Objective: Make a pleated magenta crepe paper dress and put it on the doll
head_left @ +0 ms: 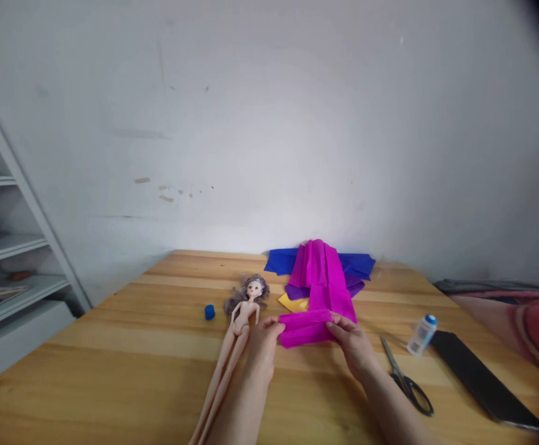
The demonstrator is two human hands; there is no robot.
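Note:
A small rectangular piece of magenta crepe paper (305, 329) is stretched between my two hands above the table. My left hand (266, 339) pinches its left edge, and my right hand (349, 340) pinches the right edge near the upper corner. Just left of my left hand lies an undressed doll (240, 324) on its back, its wavy grey-purple hair spread out. Beyond my hands, a larger folded magenta sheet (327, 281) rests over blue sheets (357, 264), a purple sheet (353, 287) and a yellow piece (292, 302).
Scissors (403, 377) with black handles lie right of my right arm. A glue bottle (421, 335) with a blue cap stands beside a long black flat object (485, 380). Left of the doll sits a small blue round item (209, 312). A white shelf (14, 247) stands left of the wooden table (125, 358).

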